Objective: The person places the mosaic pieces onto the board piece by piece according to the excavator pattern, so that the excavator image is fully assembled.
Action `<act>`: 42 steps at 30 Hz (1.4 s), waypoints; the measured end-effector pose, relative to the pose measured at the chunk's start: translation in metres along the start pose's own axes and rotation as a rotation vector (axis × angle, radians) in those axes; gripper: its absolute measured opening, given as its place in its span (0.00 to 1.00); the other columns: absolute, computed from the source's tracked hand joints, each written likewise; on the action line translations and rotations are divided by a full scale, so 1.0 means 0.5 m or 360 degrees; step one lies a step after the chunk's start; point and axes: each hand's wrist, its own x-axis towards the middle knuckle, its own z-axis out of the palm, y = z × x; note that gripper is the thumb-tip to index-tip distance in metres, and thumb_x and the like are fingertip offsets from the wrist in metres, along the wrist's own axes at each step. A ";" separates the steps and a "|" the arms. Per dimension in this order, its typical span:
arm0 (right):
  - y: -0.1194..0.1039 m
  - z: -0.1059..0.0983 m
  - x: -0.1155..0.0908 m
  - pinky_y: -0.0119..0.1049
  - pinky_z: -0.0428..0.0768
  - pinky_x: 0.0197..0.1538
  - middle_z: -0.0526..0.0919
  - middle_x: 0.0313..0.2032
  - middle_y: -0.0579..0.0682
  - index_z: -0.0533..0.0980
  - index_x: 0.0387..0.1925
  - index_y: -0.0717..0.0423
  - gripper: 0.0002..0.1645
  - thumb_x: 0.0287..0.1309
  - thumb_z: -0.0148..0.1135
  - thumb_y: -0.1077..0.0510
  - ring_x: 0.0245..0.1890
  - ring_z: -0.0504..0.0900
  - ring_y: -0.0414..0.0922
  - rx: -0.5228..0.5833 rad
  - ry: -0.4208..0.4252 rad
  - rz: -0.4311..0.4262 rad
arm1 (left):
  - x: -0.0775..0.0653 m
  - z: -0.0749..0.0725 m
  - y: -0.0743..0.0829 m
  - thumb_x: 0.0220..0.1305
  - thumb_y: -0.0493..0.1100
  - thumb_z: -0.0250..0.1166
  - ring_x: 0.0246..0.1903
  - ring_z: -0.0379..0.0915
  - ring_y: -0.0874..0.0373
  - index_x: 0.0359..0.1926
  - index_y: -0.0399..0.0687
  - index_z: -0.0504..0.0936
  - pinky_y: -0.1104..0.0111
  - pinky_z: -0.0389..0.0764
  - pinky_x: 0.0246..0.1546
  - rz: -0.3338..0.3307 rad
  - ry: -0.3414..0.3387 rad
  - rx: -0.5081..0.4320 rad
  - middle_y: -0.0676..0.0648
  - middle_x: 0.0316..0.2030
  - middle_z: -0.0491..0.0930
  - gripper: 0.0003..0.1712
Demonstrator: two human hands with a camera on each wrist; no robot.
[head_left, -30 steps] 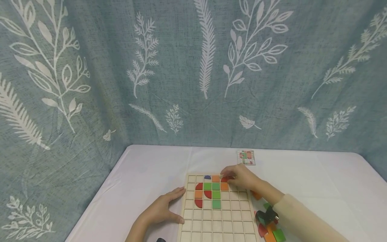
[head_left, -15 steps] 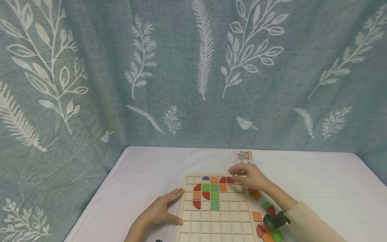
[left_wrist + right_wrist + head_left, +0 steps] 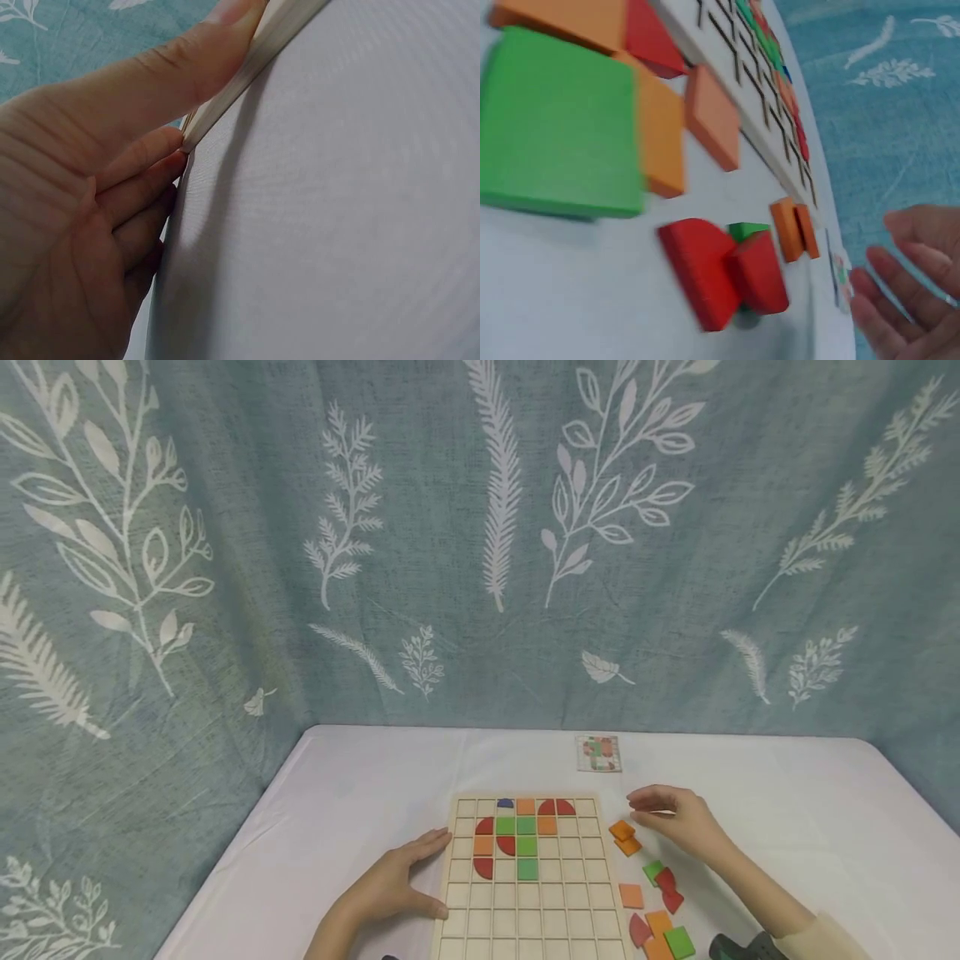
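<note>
A wooden grid board (image 3: 505,897) lies on the table with red quarter-circle, orange square and green square pieces set in its far rows, plus a blue half-round piece (image 3: 506,803). My left hand (image 3: 393,881) rests against the board's left edge, thumb and fingertips touching it; the left wrist view shows the thumb along the wooden rim (image 3: 262,52). Beyond the board's right edge, my right hand (image 3: 678,818) hovers with loosely bent fingers and holds nothing visible. Just left of and below it lie two orange pieces (image 3: 621,829), one partly over the other.
Loose red pieces (image 3: 697,266), a large green square (image 3: 562,124) and several orange pieces lie along the board's right side. A small pattern card (image 3: 598,754) sits behind the board. A leaf-print curtain (image 3: 450,543) hangs behind the table.
My right hand has left a red quarter-circle in the board's far row, beside another red one, and moved right, off the board. The left hand stays at the edge.
</note>
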 end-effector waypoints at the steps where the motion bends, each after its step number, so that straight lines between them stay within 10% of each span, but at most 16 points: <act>1: 0.002 0.000 -0.004 0.36 0.82 0.42 0.84 0.40 0.55 0.79 0.43 0.61 0.16 0.53 0.65 0.57 0.41 0.82 0.49 -0.0003 -0.0003 0.0036 | 0.000 0.000 0.000 0.31 0.54 0.77 0.67 0.50 0.39 0.65 0.44 0.65 0.43 0.51 0.64 -0.0001 -0.0003 -0.0005 0.42 0.67 0.60 0.56; 18: -0.009 0.046 0.000 0.39 0.82 0.42 0.84 0.35 0.51 0.77 0.44 0.59 0.23 0.42 0.72 0.59 0.38 0.83 0.47 -0.0269 0.0105 0.0065 | 0.002 0.001 -0.003 0.31 0.55 0.77 0.67 0.50 0.39 0.65 0.44 0.65 0.43 0.52 0.64 -0.0004 -0.0020 -0.0015 0.42 0.67 0.60 0.56; 42: 0.002 0.019 -0.020 0.35 0.81 0.47 0.83 0.41 0.51 0.78 0.45 0.59 0.21 0.45 0.70 0.62 0.44 0.81 0.50 0.0027 0.0034 -0.0095 | 0.002 -0.001 -0.006 0.30 0.55 0.77 0.67 0.51 0.40 0.65 0.43 0.65 0.43 0.53 0.64 0.0000 -0.0018 0.0000 0.42 0.66 0.60 0.57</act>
